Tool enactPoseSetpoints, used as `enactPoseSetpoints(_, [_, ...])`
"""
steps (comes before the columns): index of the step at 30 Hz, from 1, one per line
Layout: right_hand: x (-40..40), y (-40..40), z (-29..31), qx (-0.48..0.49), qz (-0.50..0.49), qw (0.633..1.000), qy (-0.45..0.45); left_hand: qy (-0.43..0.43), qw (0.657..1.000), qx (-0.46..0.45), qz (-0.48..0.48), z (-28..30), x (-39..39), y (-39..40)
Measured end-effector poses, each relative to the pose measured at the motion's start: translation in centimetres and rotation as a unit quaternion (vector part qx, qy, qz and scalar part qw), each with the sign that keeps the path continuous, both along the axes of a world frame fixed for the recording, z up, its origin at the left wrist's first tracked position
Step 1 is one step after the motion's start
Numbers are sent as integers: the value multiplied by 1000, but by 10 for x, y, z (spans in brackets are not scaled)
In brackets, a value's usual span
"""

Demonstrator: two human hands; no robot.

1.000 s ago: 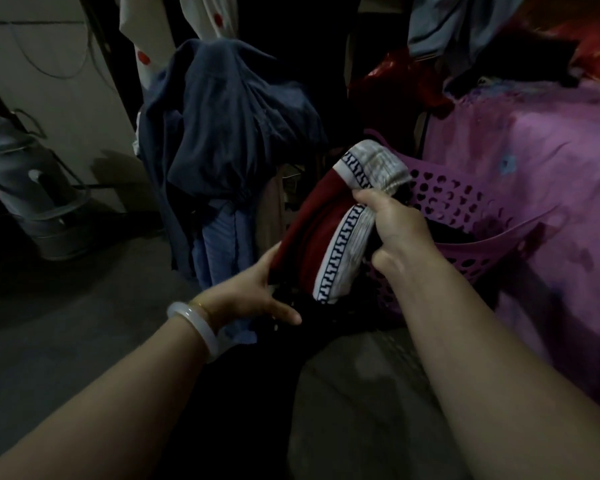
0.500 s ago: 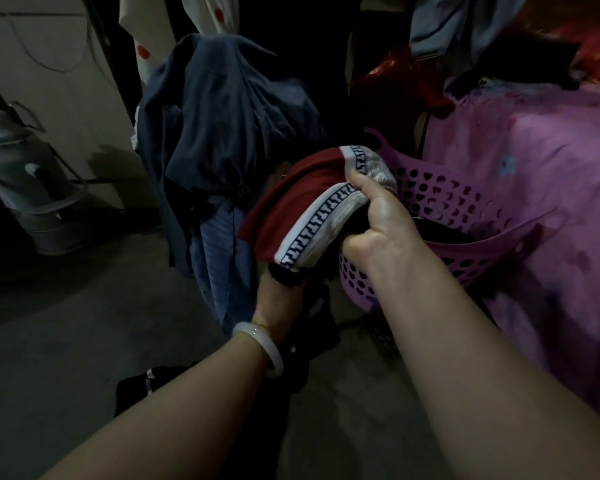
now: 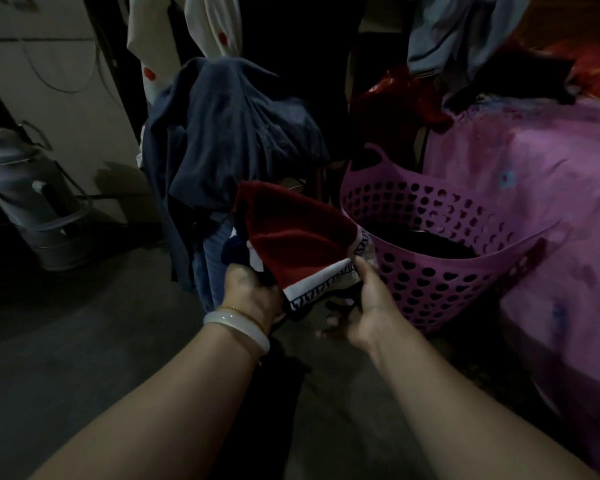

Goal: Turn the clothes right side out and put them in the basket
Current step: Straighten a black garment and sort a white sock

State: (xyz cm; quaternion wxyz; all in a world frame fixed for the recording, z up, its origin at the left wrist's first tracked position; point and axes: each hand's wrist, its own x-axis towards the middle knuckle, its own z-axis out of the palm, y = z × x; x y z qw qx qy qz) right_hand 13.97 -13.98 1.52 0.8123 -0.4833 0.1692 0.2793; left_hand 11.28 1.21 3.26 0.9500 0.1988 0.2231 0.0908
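Left hand point(image 3: 248, 292) grips the red garment point(image 3: 298, 244) at its lower left; right hand point(image 3: 368, 306) pinches its white patterned band. Garment held between both hands, just left of the purple basket point(image 3: 440, 271) on the floor, beside the pink-covered bed point(image 3: 551, 209).

The red garment point(image 3: 291, 237), bunched against the basket point(image 3: 447, 271) rim 1 second ago, now spreads open left of the basket. The left hand point(image 3: 250, 292), earlier flat against the cloth's side, then under it, grips its lower left edge. The right hand point(image 3: 368, 306), which clutched the patterned white band point(image 3: 323, 282) high by the rim, holds that band lower.
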Motion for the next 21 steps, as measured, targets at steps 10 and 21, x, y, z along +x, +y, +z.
enactPoseSetpoints(10, [6, -1, -1, 117, -71, 990, -42, 18, 997, -16, -71, -18, -3, -9])
enactPoseSetpoints(21, [19, -4, 29, 11, -158, 986, -55, 23, 969, 104, -222, -16, -9, 7])
